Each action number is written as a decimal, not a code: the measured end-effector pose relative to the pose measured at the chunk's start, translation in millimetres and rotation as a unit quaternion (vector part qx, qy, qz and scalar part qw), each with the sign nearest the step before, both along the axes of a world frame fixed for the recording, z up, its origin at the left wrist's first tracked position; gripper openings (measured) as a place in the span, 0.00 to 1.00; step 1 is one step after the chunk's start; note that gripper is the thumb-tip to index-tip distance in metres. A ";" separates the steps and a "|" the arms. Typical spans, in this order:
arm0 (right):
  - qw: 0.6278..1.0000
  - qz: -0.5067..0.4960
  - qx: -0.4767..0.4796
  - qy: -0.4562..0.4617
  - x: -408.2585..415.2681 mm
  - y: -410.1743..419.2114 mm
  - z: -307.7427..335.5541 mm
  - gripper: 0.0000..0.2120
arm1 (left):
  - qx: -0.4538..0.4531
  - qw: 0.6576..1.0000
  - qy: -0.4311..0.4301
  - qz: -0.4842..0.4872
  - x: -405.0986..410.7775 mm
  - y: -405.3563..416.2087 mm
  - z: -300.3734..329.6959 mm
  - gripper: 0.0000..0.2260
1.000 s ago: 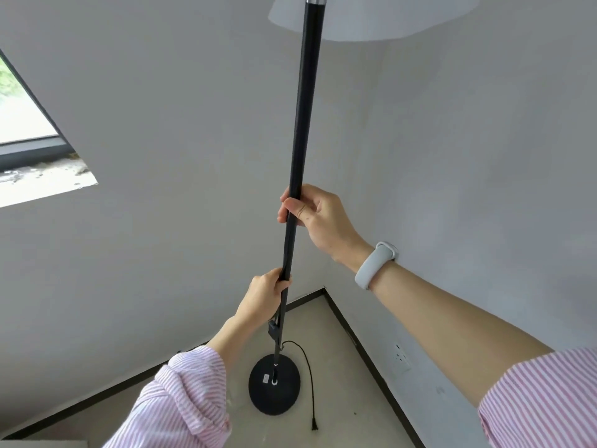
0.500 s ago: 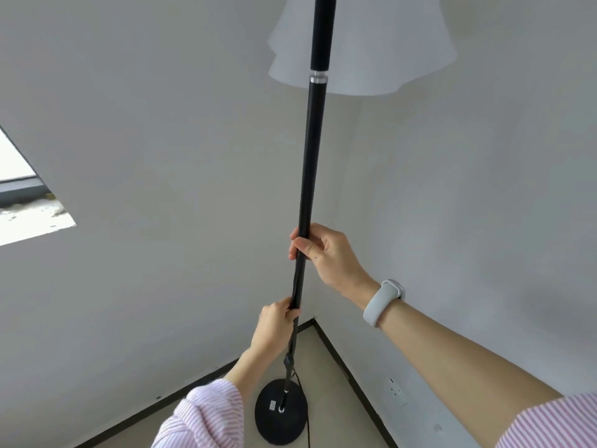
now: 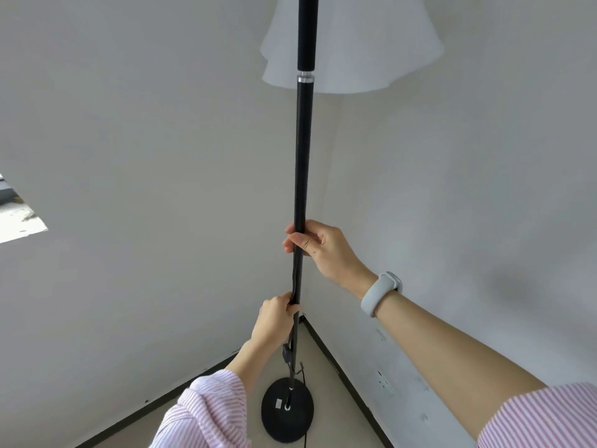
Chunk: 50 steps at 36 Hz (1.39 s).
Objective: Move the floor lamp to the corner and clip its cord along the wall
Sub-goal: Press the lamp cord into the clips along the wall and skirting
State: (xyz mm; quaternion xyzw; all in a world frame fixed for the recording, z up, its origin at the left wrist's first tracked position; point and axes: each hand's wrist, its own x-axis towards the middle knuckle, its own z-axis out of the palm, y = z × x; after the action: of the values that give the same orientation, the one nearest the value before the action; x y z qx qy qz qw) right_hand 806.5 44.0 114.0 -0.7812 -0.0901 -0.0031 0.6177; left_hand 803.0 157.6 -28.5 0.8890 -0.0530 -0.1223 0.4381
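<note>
We see two plain grey-white walls [image 3: 145,156] meeting at a corner [image 3: 303,315]. Dark baseboard [image 3: 339,367] runs along both. Beige floor [image 3: 323,367] below. A white wall socket [image 3: 386,384] sits low on the right wall. A bright window opening [image 3: 16,221] at the left edge gives daylight.

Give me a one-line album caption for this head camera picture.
Both hands, left below right, grip the black floor lamp pole near the room corner, its round base on the floor.

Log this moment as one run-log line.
left hand: gripping lamp pole low | right hand: gripping pole higher | base: near corner | cord: unclipped
</note>
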 end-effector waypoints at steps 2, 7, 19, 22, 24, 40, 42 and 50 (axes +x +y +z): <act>1.000 -0.007 -0.002 0.001 -1.4 -1.3 -2.7 0.04 | 0.013 1.000 -0.014 0.001 -1.3 -0.8 3.4 0.06; 0.999 -0.031 -0.009 0.000 -6.0 -1.7 -4.1 0.11 | -0.064 0.995 -0.048 0.058 -12.3 5.5 24.2 0.08; 0.985 -0.169 0.033 0.021 -75.1 -15.6 -57.8 0.13 | -0.153 0.988 0.017 0.006 -53.2 25.3 76.9 0.08; 0.988 -0.119 -0.007 0.094 -94.0 -19.7 -83.4 0.12 | -0.165 0.986 0.003 0.025 -59.6 24.2 84.4 0.05; 0.989 -0.067 -0.028 0.129 -105.8 -20.5 -98.0 0.14 | -0.180 0.983 0.018 0.034 -63.5 21.8 89.1 0.05; 0.985 -0.123 -0.080 0.087 -141.2 -73.7 -98.5 0.10 | -0.303 0.939 0.022 0.160 -86.8 5.6 109.3 0.04; 0.983 -0.163 -0.068 0.053 -141.3 -86.8 -78.2 0.10 | -0.233 0.950 -0.050 0.203 -86.0 1.8 108.7 0.11; 0.984 -0.132 -0.099 -0.063 -140.8 -108.3 0.8 0.09 | 0.161 0.860 -0.474 -0.096 -93.9 -34.1 118.4 0.16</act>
State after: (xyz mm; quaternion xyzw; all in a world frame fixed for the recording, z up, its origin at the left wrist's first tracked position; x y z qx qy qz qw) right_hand 665.6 -64.3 114.9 -0.8420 -0.0246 -0.1249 0.5243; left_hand 709.1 123.5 89.9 0.8885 -0.3185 0.2654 0.1966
